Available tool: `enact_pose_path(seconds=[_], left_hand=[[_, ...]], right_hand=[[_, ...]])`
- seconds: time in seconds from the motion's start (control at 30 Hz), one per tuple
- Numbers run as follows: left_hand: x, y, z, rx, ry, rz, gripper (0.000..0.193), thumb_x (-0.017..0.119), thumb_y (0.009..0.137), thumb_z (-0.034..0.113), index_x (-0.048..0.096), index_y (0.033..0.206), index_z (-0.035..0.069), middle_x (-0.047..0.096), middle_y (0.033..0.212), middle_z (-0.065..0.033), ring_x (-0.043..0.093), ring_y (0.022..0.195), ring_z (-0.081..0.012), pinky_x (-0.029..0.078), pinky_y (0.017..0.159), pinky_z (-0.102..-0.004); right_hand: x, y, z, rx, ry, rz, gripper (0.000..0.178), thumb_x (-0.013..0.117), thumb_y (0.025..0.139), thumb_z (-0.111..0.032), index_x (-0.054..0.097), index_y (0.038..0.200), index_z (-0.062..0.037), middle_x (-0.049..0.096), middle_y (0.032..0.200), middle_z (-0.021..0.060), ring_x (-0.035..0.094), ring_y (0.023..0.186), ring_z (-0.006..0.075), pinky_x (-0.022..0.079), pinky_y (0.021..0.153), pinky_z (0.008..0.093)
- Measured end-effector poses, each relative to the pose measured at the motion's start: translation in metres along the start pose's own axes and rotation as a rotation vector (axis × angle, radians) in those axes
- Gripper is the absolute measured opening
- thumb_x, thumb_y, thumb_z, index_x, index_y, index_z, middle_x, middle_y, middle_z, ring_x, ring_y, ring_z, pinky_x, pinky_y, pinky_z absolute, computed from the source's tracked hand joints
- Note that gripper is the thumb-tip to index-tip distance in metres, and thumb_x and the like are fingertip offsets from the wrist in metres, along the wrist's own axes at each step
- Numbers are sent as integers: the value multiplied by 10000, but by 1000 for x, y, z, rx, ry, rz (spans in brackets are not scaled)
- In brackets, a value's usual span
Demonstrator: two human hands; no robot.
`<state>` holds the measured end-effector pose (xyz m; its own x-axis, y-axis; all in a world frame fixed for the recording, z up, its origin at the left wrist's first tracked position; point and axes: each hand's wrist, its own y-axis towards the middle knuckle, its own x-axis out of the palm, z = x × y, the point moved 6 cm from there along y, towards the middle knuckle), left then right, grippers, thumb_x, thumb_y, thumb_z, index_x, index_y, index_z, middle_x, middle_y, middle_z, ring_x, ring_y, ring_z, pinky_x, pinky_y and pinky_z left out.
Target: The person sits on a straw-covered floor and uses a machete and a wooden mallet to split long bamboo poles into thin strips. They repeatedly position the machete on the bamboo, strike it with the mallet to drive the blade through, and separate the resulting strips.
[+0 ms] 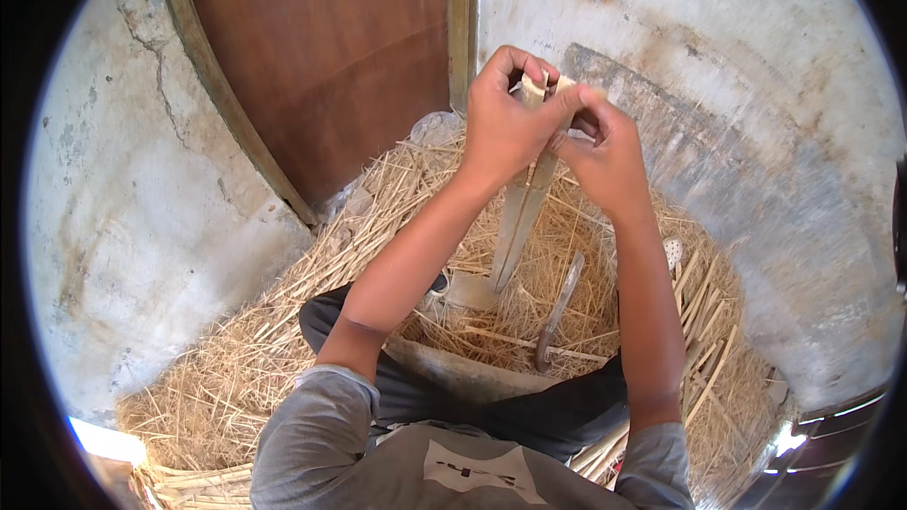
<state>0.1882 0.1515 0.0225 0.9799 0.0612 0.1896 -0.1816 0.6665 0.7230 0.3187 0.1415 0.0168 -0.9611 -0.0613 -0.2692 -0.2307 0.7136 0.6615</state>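
A long bamboo piece [515, 227] stands nearly upright in front of me, with a lengthwise split running down it. Its two pale cut ends show between my fingers at the top. My left hand [505, 118] is closed around the left half near that upper end. Close beside it, my right hand [607, 153] grips the right half, thumb and fingers bent; part of its grip is hidden. The lower end of the bamboo comes down by a pale flat block [470, 291]. A narrow blade with a brown handle [559, 314] lies on the shavings to the right.
Straw-like bamboo shavings [227, 387] cover the floor around my folded legs. Split strips [704, 321] are heaped on the right. A brown door [321, 57] and stained walls [756, 85] stand close ahead. A pale beam-like edge [468, 373] crosses before my lap.
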Motion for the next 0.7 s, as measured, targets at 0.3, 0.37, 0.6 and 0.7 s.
enact_pose_path(seconds=[0.3,0.37,0.6,0.7], left_hand=[[-7,10,-19,-103,-96,1,257,685,901,217,590,876,-20,674,879,-144,666,790,-175,552,706,-297],[-16,23,-34,1,-176,41,258,706,885,195,583,881,-31,669,818,-129,675,726,-163,569,626,-308],[-104,65,-61,-75,-75,266,284,698,907,269,573,788,43,629,738,-65,591,606,-129,497,538,-267],[-127,69,-63,-100,-94,364,317,662,928,325,574,832,36,634,762,-78,610,625,-141,526,548,-273]], right_hand=[[-5,-2,8,19,-160,14,389,778,800,-232,673,1112,-26,715,975,99,672,928,191,523,874,368],[-15,-7,9,73,-194,88,354,774,809,-238,683,1087,-38,710,1000,96,666,958,184,524,882,362],[-120,-84,20,266,-79,302,534,732,846,-185,538,1285,51,657,1139,179,626,1073,256,509,925,378],[-173,-135,19,269,-37,343,611,719,864,-205,463,1334,90,618,1191,215,608,1121,317,509,946,413]])
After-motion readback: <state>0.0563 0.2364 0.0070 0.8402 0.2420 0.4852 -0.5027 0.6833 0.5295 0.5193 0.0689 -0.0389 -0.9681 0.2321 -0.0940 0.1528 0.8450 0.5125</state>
